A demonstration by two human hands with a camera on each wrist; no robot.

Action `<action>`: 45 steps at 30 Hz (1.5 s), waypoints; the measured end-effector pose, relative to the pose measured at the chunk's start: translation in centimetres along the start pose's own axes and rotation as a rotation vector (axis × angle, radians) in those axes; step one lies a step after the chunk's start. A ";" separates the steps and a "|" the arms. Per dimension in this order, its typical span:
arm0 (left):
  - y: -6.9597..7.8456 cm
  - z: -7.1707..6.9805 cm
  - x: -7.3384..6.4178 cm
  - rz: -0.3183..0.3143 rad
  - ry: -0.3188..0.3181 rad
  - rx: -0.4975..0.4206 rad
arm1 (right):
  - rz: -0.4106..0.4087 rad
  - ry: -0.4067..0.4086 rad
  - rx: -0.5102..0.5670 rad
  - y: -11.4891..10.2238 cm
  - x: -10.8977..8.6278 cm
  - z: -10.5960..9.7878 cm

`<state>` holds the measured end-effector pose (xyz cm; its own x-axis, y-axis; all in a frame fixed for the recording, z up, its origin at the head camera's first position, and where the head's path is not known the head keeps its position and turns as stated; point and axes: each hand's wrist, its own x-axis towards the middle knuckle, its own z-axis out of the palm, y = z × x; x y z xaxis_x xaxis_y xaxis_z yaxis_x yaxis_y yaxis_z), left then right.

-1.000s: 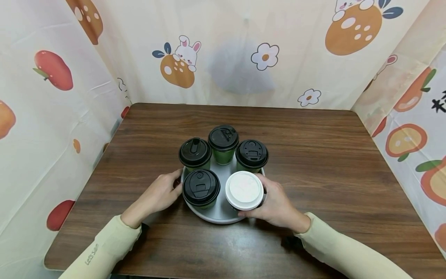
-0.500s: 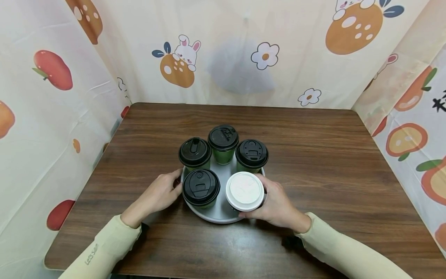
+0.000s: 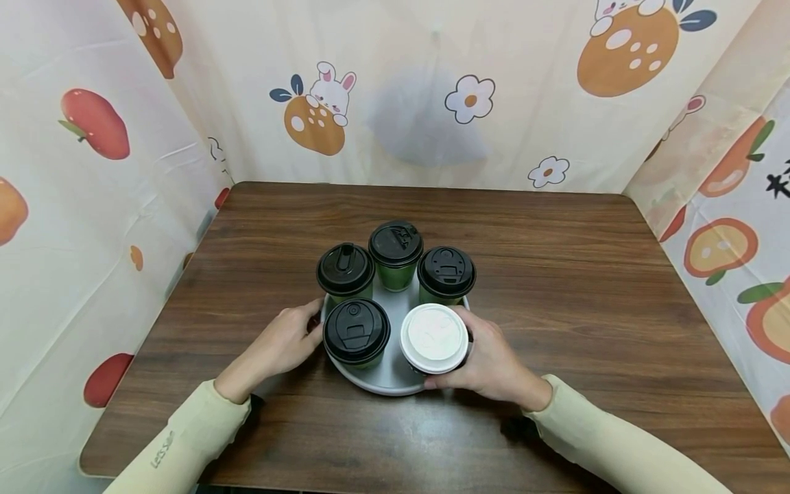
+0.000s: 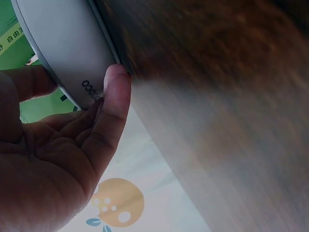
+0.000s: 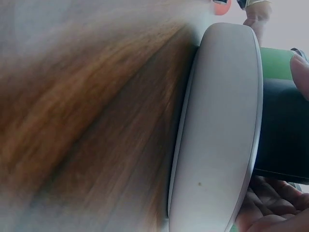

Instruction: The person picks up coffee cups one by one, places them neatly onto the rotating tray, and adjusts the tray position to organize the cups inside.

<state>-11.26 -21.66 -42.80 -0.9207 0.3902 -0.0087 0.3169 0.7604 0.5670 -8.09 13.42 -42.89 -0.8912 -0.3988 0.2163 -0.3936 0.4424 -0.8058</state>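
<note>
A round light-grey tray (image 3: pixel 395 381) with a thick wall stands on the table, bearing several upright takeaway cups. Four-sided around its left and back are green cups with black lids, including a front-left cup (image 3: pixel 356 332) and a back cup (image 3: pixel 396 254). At the front right is a dark paper cup (image 5: pixel 285 130) with a white lid (image 3: pixel 434 338). My right hand (image 3: pixel 487 357) holds this cup from its right side, thumb at the front. My left hand (image 3: pixel 284 346) grips the tray's left edge; the left wrist view shows fingers against the lettered wall.
The brown wooden table (image 3: pixel 586 309) extends around the tray on all sides. Fabric curtains (image 3: pixel 401 89) with fruit and rabbit prints hang behind it and at both sides.
The white-lidded cup and my right hand have shifted very slightly to the right. The left hand, the tray and the black-lidded cups look unchanged.
</note>
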 end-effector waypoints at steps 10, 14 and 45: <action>0.0 0.0 0.0 -0.014 -0.012 -0.001 | -0.017 0.021 0.022 -0.4 -0.5 -0.9; 0.1 -0.1 0.0 -0.017 -0.013 0.001 | -0.044 0.024 -0.039 -0.4 -0.8 -1.6; 0.0 -0.1 0.0 0.003 0.002 -0.016 | -0.051 0.070 -0.331 2.8 -1.2 -6.3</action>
<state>-11.24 -21.69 -42.71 -0.9204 0.3910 -0.0056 0.3154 0.7509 0.5803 -9.55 20.13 -41.93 -0.8773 -0.3760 0.2982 -0.4796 0.6644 -0.5732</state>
